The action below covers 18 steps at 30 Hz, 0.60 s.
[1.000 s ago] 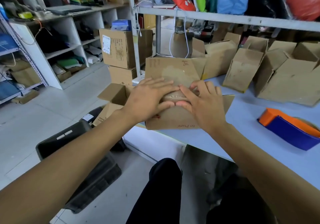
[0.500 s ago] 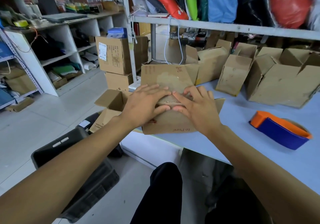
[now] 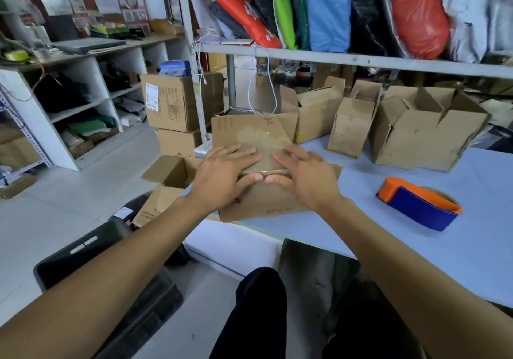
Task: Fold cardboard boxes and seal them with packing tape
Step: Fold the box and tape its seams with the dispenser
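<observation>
A brown cardboard box is pressed flat-fingered by the left hand and right hand; nothing is gripped. An orange-and-blue tape dispenser is seen to the right.

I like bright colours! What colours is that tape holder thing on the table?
The tape dispenser is orange with a dark blue side, seen in the head view.

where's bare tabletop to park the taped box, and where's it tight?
Free: the blue table between the box under both hands and the tape dispenser, down to the near edge; also right of the dispenser. Crowded: the back edge, where open boxes stand in a row under the shelf.
</observation>
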{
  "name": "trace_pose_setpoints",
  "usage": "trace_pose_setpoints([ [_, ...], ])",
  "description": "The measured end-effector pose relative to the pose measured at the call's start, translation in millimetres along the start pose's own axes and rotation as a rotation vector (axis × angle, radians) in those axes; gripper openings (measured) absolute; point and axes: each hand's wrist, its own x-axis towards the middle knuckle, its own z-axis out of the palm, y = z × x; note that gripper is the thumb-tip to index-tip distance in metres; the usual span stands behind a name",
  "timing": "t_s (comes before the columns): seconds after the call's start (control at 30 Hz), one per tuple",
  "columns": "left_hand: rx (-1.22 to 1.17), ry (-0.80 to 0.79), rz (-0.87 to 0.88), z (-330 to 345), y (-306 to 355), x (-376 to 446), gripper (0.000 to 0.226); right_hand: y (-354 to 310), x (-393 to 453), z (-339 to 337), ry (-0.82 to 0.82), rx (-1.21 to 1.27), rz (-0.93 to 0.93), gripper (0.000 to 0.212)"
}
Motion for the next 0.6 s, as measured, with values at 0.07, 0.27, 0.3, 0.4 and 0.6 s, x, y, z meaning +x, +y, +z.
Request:
trace_pose_setpoints([
  [0.07, -0.007, 0.048, 0.009, 4.2, -1.4, 1.0, 0.064, 1.1, 0.2, 4.5, 0.051, 0.039, 0.002, 0.072],
  [0.27, -0.062, 0.097, -0.028, 7.4, 0.7, 2.0, 0.056, 3.1, 0.4, 16.2, 0.168, 0.169, 0.049, 0.066],
  [0.3, -0.083, 0.126, -0.031, 9.2, 1.2, 1.5, 0.053, 4.4, 0.0, 18.9, 0.185, 0.173, 0.035, 0.064],
  [0.4, -0.137, 0.2, -0.026, 14.6, 1.1, 1.2, 0.043, 7.4, -2.1, 26.4, 0.224, 0.181, -0.003, 0.058],
  [0.6, -0.172, 0.27, 0.03, 20.0, -0.8, 0.4, 0.033, 9.5, -4.1, 32.2, 0.383, 0.133, -0.096, 0.052],
])
